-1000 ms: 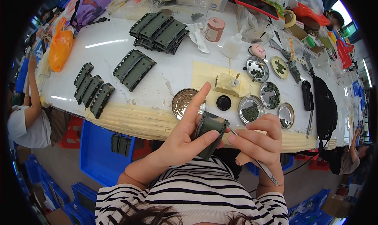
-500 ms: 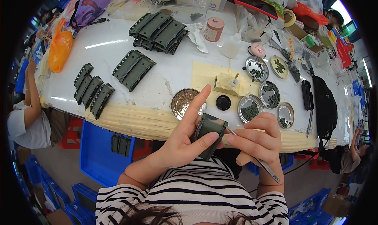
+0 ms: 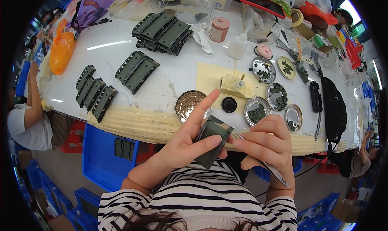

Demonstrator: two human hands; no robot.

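My left hand [image 3: 184,148] grips a dark green ribbed plastic part [image 3: 211,148], thumb across its face and index finger stretched out past it. In my right hand [image 3: 266,144] are metal tweezers [image 3: 271,170], pinched between thumb and fingers, their tip against the part's right edge. Whatever the tip holds, if anything, is too small to make out. A tan wrap [image 3: 249,162] shows on a finger of the right hand. Just beyond the hands lie a round metal dish of small brown pieces [image 3: 189,103], a black round cap [image 3: 229,105] and a dish of small green pieces [image 3: 256,111].
Similar green parts stand in a stack [image 3: 161,33], with others [image 3: 137,71] nearby and a row [image 3: 95,93] at the left. A yellow block [image 3: 234,86], a squeeze bottle [image 3: 237,47] and a pink jar [image 3: 219,29] sit behind. A blue tray [image 3: 101,162] is below the table edge.
The green part has tilted slightly in my left hand, its lower end shifting down and left. My right hand and the tweezers have moved slightly right.
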